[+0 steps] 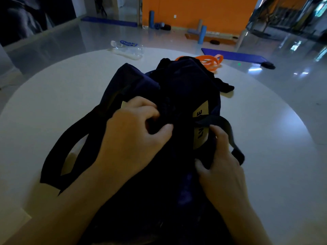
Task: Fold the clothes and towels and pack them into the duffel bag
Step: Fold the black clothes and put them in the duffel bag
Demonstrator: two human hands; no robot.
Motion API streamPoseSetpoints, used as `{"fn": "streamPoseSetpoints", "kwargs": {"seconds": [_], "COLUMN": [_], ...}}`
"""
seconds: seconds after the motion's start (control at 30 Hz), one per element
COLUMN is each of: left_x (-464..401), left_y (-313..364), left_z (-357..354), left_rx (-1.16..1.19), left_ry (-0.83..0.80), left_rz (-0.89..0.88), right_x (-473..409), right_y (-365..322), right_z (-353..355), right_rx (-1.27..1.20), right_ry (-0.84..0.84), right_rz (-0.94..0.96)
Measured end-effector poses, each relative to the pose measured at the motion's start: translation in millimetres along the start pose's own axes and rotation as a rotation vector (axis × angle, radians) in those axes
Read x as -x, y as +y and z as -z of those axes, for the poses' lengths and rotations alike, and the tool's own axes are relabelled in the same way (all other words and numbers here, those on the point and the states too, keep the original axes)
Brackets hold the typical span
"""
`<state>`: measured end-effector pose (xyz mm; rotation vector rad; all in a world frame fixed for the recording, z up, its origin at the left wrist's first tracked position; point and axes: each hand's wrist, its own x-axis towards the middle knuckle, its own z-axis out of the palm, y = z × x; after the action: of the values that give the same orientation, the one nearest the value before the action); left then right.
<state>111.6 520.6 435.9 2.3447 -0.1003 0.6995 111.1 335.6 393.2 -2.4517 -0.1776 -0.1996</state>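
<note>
both hands, left (134,131) and right (221,163), curl in a pinching grip.

a clear plastic bottle (127,48) and orange bands (210,62) lie on the white table (53,89).

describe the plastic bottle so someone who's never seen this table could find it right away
Start at the round white table and look to its far edge, beyond the dark duffel bag. The plastic bottle lies there on its side, left of the orange bands: the only clear thing, with a blue label.
</note>
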Motion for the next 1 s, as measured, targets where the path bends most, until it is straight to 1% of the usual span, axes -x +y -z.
{"fn": "streamPoseSetpoints", "kwargs": {"seconds": [0.03, 0.07, 0.13, 0.17, 0.2, 0.37, 0.43, 0.47, 0.5, 0.57, 0.67, 0.77, 0.9, 1.0], "left_x": [-5, -7, -7, -4, 0, 14, 9, 6, 5, 6, 14, 17, 18, 17], "left_y": [5, 7, 10, 10, 8, -1, -1, -2, -3, -3, -4, -2, 3, 7], "left_z": [-6, -13, -24, -31, -38, -58, -58, -60, -64, -76, -92, -95, -92, -81], "left_rx": [0.049, 0.121, 0.395, 0.507, 0.535, 0.291, 0.223, 0.156, 0.039, -0.217, -0.411, -0.462, -0.479, -0.417], "left_ry": [-0.060, -0.156, -0.438, -0.559, -0.620, -0.575, -0.661, -0.734, -0.797, -0.838, -0.885, -0.931, -0.961, -0.927], "left_rz": [0.038, 0.079, 0.182, 0.207, 0.178, -0.059, -0.081, -0.089, -0.119, -0.190, -0.194, -0.210, -0.253, -0.245], "right_x": [0, 0, 1, 1, 1, -2, -3, -4, -5, -6, -1, 6, 8, 9], "right_y": [3, 5, 11, 16, 21, 37, 40, 40, 40, 38, 35, 28, 19, 17], "right_z": [6, 16, 37, 46, 54, 62, 60, 59, 59, 62, 78, 98, 105, 104], "right_rx": [-0.034, -0.059, -0.109, -0.138, -0.156, -0.146, -0.171, -0.183, -0.196, -0.242, -0.381, -0.392, -0.369, -0.389], "right_ry": [0.009, 0.021, 0.048, 0.055, 0.055, 0.036, 0.026, 0.020, 0.009, -0.011, 0.004, 0.056, 0.054, 0.044], "right_rz": [0.010, 0.013, -0.015, -0.030, -0.039, -0.098, -0.107, -0.106, -0.105, -0.111, -0.137, -0.094, -0.066, -0.088]}}
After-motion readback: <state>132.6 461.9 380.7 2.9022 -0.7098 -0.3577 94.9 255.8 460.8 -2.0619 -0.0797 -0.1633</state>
